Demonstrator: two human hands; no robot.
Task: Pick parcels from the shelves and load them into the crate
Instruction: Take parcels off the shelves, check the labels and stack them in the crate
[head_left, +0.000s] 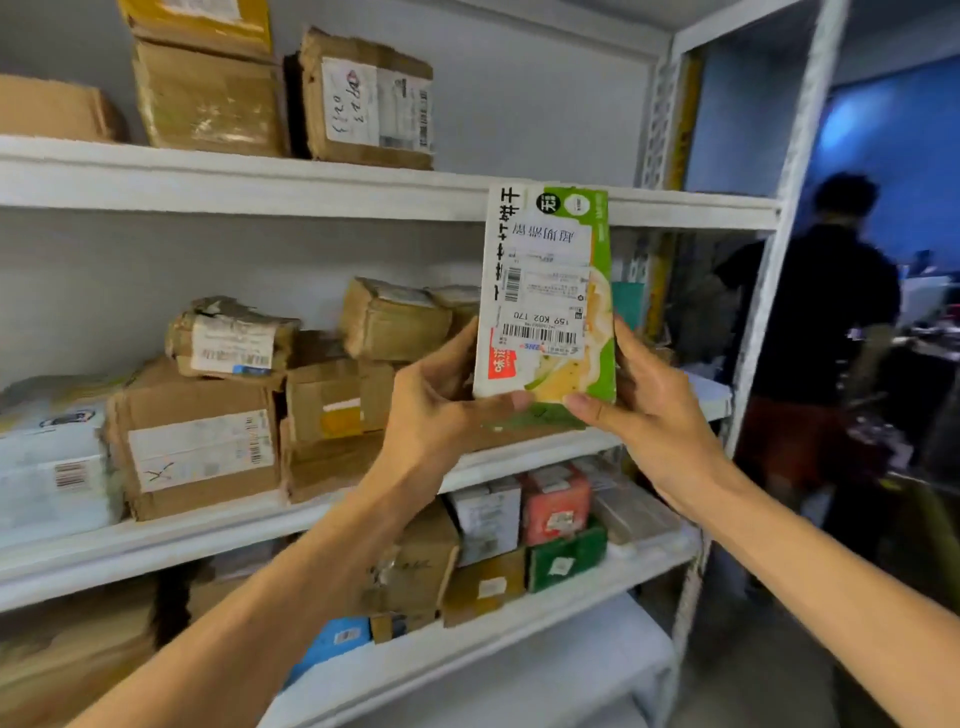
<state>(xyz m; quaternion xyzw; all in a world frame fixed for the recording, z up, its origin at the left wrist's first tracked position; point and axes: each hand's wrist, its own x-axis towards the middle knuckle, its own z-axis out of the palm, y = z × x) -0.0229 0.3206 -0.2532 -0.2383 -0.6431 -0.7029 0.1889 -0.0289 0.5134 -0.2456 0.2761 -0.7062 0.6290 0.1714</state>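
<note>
A tall green and white printed box parcel (548, 291) with a shipping label and barcodes stands upright in front of the middle shelf (223, 525), held up in the air. My left hand (441, 405) grips its lower left edge, thumb across the bottom front. My right hand (644, 400) grips its lower right edge, thumb on the front. Brown cardboard parcels (197, 447) fill the shelf behind and to the left. No crate is in view.
White metal shelving holds more cardboard parcels on the top shelf (363, 98) and small coloured boxes (556, 504) on the lower shelf. A shelf post (779, 218) stands at right. Beyond it a person in dark clothes (815, 332) stands in the aisle.
</note>
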